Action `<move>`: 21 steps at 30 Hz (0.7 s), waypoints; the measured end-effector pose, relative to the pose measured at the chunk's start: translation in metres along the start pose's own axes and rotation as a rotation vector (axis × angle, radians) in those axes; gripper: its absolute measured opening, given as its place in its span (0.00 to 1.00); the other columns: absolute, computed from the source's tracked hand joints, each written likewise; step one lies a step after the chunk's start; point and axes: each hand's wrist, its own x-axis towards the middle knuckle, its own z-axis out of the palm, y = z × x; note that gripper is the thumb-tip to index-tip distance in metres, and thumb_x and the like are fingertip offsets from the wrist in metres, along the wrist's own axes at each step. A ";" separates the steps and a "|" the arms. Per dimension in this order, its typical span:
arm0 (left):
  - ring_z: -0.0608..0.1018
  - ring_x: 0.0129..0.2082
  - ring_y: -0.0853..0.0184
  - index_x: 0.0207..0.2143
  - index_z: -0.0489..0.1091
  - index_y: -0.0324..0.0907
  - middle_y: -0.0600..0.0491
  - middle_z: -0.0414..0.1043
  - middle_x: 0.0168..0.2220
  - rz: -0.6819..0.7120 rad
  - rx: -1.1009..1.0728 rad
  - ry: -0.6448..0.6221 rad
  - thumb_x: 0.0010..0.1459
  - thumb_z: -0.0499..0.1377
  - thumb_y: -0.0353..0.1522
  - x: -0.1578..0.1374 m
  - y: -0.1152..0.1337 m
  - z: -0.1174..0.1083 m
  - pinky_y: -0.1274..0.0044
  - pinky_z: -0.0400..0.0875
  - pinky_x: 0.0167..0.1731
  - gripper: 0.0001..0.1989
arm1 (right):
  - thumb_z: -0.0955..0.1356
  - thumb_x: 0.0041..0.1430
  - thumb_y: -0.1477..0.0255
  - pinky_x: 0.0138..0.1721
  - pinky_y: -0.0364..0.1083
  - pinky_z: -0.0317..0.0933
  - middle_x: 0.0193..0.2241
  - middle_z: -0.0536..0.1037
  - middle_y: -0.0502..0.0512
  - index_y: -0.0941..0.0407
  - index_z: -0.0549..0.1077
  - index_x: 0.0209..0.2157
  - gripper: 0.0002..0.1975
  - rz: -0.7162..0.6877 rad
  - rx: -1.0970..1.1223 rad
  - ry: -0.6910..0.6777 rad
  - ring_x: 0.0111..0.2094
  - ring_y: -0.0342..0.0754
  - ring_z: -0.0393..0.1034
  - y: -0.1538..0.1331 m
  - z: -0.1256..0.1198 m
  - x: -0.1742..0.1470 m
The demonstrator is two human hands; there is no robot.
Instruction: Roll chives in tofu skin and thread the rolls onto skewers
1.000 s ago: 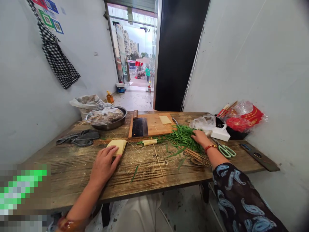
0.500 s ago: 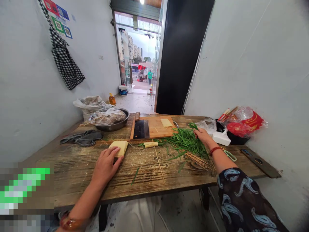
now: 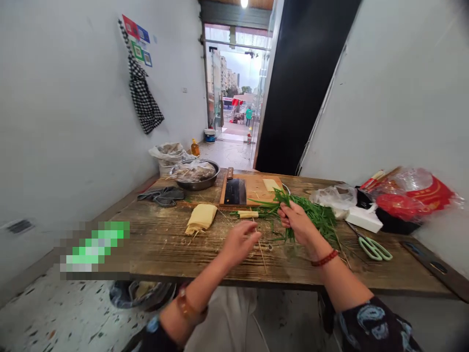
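"As we go from near to far, what is the left hand [image 3: 240, 244] doing over the table [image 3: 176, 259]?"

"It hangs there with its fingers half bent and nothing visible in them. The fingertips come close to a thin stick [image 3: 262, 252]; whether they touch it, I can't tell."

"And the right hand [image 3: 298, 225]?"

"That one is clenched around a bunch of greens [image 3: 281, 196]. Blades poke out past the fist towards the board [image 3: 254, 195] and some hang below it. A loose pile [image 3: 317, 210] of the same greens lies just behind, to the right."

"What else is near?"

"Green-handled scissors [image 3: 374, 248] lie to the right of the right wrist. A pale roll [image 3: 248, 214] sits at the stick's far end, beyond the left hand; I can't tell whether the stick pierces it. A stack [image 3: 202, 216] of pale sheets lies to the left, apart from both hands."

"Farther back?"

"The board bears a cleaver [image 3: 235, 191], flat on its left part, and a single sheet [image 3: 271, 185] on its right. Left of it are a grey cloth [image 3: 161, 196] and a metal basin [image 3: 198, 186]; off to the right, a white box [image 3: 364, 219] and a clear bag [image 3: 335, 195]."

"And past the table?"

"An oil bottle [image 3: 195, 148], a bucket [image 3: 210, 136], then a glass door with a person in green [image 3: 249, 116] outside."
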 end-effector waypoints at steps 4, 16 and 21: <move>0.75 0.43 0.62 0.39 0.74 0.39 0.46 0.76 0.40 -0.185 -0.629 0.008 0.55 0.59 0.41 0.024 0.015 0.049 0.72 0.67 0.47 0.16 | 0.60 0.62 0.66 0.33 0.47 0.65 0.31 0.75 0.55 0.54 0.69 0.43 0.12 -0.303 -0.535 -0.002 0.32 0.48 0.69 0.016 0.031 -0.007; 0.76 0.26 0.70 0.26 0.66 0.38 0.54 0.73 0.24 -0.430 -1.213 0.406 0.54 0.60 0.33 0.065 0.004 0.047 0.76 0.69 0.36 0.08 | 0.57 0.63 0.75 0.53 0.52 0.61 0.58 0.65 0.61 0.53 0.38 0.67 0.34 -0.486 -0.801 -0.133 0.56 0.52 0.63 0.021 0.037 -0.023; 0.76 0.25 0.69 0.29 0.63 0.39 0.54 0.71 0.24 -0.464 -1.298 0.455 0.60 0.56 0.32 0.072 0.003 0.027 0.73 0.71 0.34 0.07 | 0.57 0.65 0.69 0.35 0.47 0.65 0.30 0.77 0.54 0.58 0.54 0.62 0.25 -0.344 -0.747 -0.129 0.31 0.49 0.72 0.025 0.028 -0.028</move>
